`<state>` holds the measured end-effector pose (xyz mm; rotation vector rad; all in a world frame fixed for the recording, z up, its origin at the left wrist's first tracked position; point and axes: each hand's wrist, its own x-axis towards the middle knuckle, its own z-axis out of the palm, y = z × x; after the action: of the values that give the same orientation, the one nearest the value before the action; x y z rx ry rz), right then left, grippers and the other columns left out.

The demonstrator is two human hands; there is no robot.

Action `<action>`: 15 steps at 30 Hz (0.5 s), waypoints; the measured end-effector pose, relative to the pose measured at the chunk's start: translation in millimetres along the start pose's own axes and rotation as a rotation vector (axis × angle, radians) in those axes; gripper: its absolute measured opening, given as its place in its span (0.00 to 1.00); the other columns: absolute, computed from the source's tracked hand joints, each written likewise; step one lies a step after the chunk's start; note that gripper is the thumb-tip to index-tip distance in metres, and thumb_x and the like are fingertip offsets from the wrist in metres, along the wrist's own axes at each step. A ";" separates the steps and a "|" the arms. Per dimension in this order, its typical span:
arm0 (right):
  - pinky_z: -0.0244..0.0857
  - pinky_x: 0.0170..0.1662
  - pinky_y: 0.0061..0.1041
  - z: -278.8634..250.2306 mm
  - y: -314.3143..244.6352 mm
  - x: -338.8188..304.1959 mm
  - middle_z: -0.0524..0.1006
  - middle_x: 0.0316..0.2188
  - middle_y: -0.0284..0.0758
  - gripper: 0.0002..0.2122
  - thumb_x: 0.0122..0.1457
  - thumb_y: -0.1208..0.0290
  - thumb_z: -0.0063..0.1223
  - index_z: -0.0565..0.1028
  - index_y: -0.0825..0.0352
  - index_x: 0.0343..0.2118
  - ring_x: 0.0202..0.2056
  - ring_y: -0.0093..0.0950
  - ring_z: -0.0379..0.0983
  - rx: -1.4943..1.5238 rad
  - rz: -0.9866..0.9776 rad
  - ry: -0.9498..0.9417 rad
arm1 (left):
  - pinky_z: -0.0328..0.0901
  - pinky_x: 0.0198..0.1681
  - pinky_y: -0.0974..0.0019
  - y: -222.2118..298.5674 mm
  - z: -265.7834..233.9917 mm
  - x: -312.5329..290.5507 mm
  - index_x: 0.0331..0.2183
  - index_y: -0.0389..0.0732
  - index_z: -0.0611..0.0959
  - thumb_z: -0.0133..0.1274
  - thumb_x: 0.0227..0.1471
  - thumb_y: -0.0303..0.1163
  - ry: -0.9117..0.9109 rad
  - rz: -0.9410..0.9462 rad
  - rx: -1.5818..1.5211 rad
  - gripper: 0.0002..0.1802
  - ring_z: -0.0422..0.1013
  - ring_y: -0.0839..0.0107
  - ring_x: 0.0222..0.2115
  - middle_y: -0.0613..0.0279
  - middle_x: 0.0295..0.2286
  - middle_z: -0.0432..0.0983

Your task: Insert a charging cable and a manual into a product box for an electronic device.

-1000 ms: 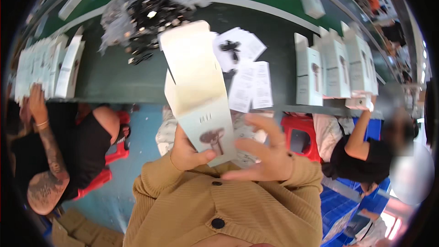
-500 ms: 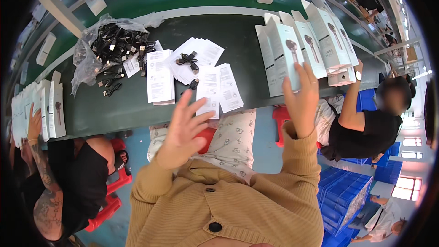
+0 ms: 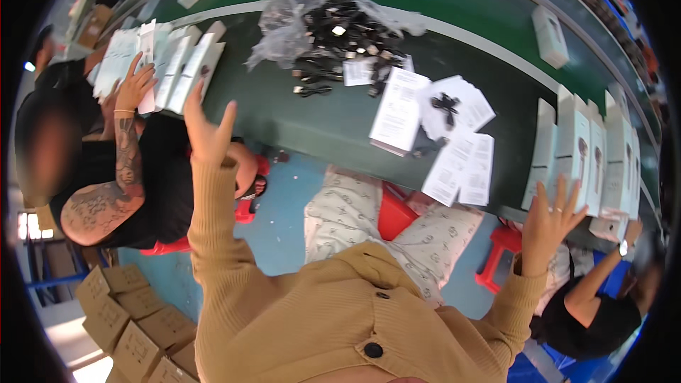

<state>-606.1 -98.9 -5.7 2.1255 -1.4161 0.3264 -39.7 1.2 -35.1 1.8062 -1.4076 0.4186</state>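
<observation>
My left hand [image 3: 207, 130] is raised out to the left with its fingers spread, holding nothing. It is just short of a leaning stack of tall white boxes [image 3: 190, 65] on the dark table [image 3: 312, 124]. My right hand [image 3: 547, 218] is open too, fingers fanned, at the table's near edge. Its fingertips reach the foot of a row of upright white boxes [image 3: 583, 152] that have a small dark picture on the front. I cannot tell whether it touches them.
A clear plastic bag of black cables [image 3: 333, 25] lies at the back, with paper leaflets [image 3: 399, 108] and a loose black cable [image 3: 447, 103] in the middle. A person's hand [image 3: 133, 86] rests on boxes at the left, and another person's arm [image 3: 603, 276] is at the right. A red stool [image 3: 396, 214] stands below, cardboard cartons [image 3: 128, 319] bottom left.
A second ago both hands held a tall white box; it is no longer in them. My left arm has swung far out to the left, while my right hand stays by the right-hand row.
</observation>
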 end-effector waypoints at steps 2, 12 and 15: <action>0.38 0.60 0.56 -9.7 -21.9 4.5 0.68 0.54 0.36 0.12 0.50 0.73 0.56 0.77 0.57 0.39 0.60 0.42 0.56 0.081 -0.004 0.051 | 0.57 0.53 0.53 -27.7 6.5 20.7 0.53 0.41 0.68 0.63 0.40 0.39 0.036 0.045 0.356 0.38 0.62 0.51 0.51 0.45 0.50 0.64; 0.61 0.46 0.36 -5.9 -174.5 73.7 0.72 0.42 0.41 0.18 0.42 0.71 0.63 0.75 0.69 0.38 0.45 0.38 0.67 0.905 -0.316 0.052 | 0.61 0.47 0.47 -96.3 7.0 55.0 0.53 0.49 0.66 0.61 0.40 0.50 -0.291 -0.414 0.800 0.39 0.64 0.50 0.49 0.52 0.48 0.67; 0.62 0.43 0.34 2.0 -183.0 95.5 0.73 0.40 0.40 0.17 0.41 0.70 0.63 0.76 0.69 0.37 0.43 0.38 0.68 0.929 -0.356 -0.014 | 0.63 0.44 0.48 -121.0 -13.5 38.5 0.52 0.50 0.67 0.63 0.39 0.49 -0.271 -0.379 0.440 0.39 0.68 0.46 0.43 0.48 0.44 0.71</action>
<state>-401.3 -121.1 -18.3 3.0423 -0.9227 0.9641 87.3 -5.7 -46.6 2.5094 -1.1633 0.3062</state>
